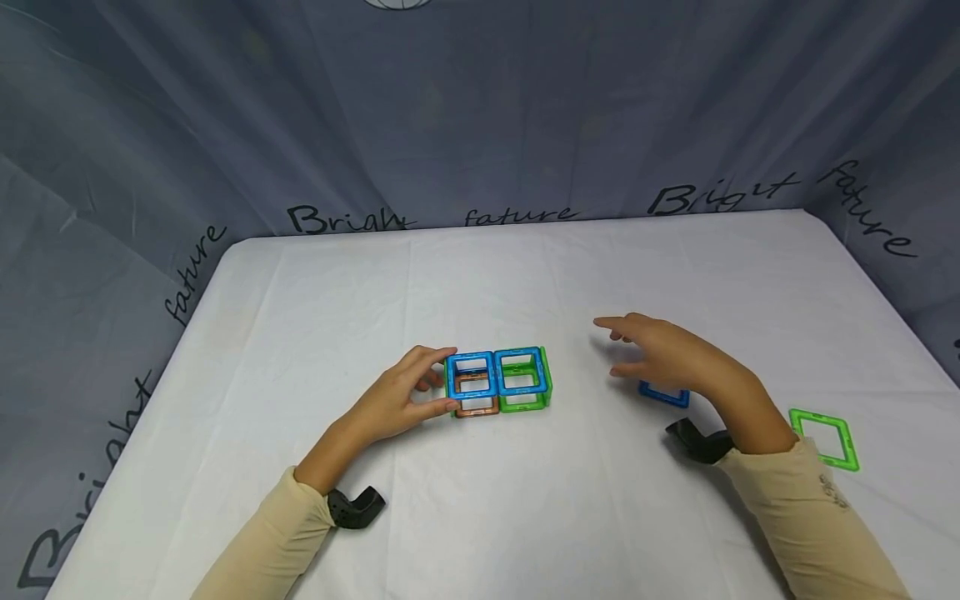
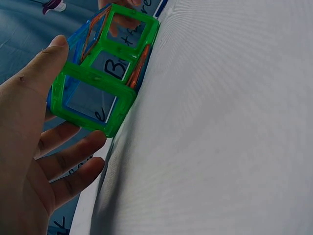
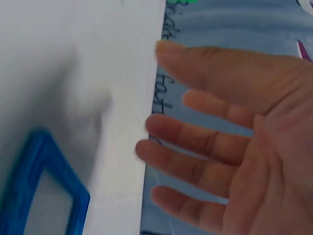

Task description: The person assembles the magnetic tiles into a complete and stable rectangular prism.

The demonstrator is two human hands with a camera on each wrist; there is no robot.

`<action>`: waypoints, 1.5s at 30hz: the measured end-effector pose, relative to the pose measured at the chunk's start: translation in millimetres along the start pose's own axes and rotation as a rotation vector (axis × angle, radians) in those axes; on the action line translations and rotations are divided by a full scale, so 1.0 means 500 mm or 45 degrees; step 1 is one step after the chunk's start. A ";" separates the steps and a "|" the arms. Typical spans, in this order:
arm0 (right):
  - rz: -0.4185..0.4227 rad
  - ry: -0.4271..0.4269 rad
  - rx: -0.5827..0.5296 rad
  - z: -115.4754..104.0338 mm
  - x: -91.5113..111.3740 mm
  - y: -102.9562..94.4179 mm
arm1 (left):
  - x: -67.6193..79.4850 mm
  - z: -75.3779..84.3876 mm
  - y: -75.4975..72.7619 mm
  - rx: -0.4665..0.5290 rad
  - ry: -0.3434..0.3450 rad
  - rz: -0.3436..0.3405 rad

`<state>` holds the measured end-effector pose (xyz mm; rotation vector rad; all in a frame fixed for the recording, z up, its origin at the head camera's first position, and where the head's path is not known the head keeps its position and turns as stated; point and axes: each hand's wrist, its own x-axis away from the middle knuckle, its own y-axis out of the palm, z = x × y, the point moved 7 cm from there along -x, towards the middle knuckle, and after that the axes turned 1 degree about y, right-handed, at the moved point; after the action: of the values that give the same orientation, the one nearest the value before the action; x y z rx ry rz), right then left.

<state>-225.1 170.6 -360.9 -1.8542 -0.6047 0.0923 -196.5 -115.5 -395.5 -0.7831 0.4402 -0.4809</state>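
My left hand (image 1: 401,396) grips the left end of a small two-cube block of magnetic tiles (image 1: 497,373) on the table, its thumb at the near corner and a finger at the far one. Blue square frames form the block's top, with green and orange ones in its sides. In the left wrist view a green tile (image 2: 90,75) faces the palm, and the thumb lies along the blue top edge. To the right of the block, my right hand (image 1: 675,354) is held over the table with fingers extended and nothing in it. A loose blue square tile (image 1: 663,397) lies below it, partly hidden.
A loose green square tile (image 1: 846,442) lies at the right, partly behind the right sleeve (image 1: 817,508). White cloth (image 1: 465,517) covers the table. Grey curtains (image 1: 480,117) with handwritten words hang along the far edge and both sides.
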 end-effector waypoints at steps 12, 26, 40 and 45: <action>-0.017 0.208 0.117 0.123 0.053 0.013 | 0.007 -0.003 0.004 0.011 -0.035 0.002; -0.110 0.220 0.090 0.151 0.038 0.019 | 0.005 -0.005 0.004 0.011 -0.012 0.008; 0.274 -0.083 0.135 -0.004 0.086 -0.060 | -0.004 -0.004 0.005 -0.003 -0.052 -0.044; 0.422 -0.307 0.173 -0.093 0.097 -0.060 | 0.000 -0.007 0.004 0.000 -0.073 -0.039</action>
<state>-177.5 159.8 -305.9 -1.8082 -0.4368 0.5696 -197.9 -116.1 -399.1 -0.8031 0.3752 -0.4857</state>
